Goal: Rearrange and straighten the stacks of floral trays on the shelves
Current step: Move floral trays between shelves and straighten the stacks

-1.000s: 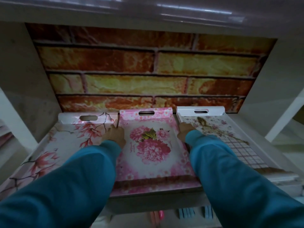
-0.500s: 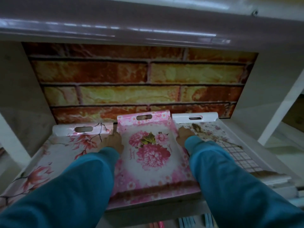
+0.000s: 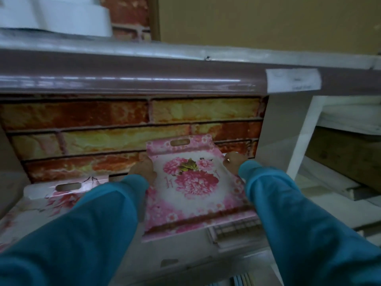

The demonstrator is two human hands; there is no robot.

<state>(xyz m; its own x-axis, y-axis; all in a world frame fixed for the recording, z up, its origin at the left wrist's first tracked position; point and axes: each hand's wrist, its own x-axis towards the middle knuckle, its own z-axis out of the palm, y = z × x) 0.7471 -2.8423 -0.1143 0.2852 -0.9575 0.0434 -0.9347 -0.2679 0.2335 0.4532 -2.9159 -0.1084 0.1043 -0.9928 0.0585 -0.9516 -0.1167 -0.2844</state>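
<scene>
The pink peony tray (image 3: 191, 195) is tilted up, its far handle end raised in front of the brick-pattern back wall. My left hand (image 3: 145, 169) grips its left rim and my right hand (image 3: 232, 162) grips its right rim. Both arms wear blue sleeves. To the left, the white tray with pink blossom branches (image 3: 61, 193) lies flat on the shelf. Under the pink tray's near right corner a strip of the checked white tray (image 3: 235, 229) shows; most of it is hidden.
The shelf above (image 3: 144, 79) overhangs close over the trays and carries a paper label (image 3: 293, 80). White items (image 3: 57, 15) stand on it. A white upright (image 3: 303, 137) bounds the bay at right. Wooden boards (image 3: 346, 155) lie beyond.
The pink tray's far end has lifted off the shelf and shifted right, over the checked tray. Both hands rose with it. The view has tipped up, showing the upper shelf.
</scene>
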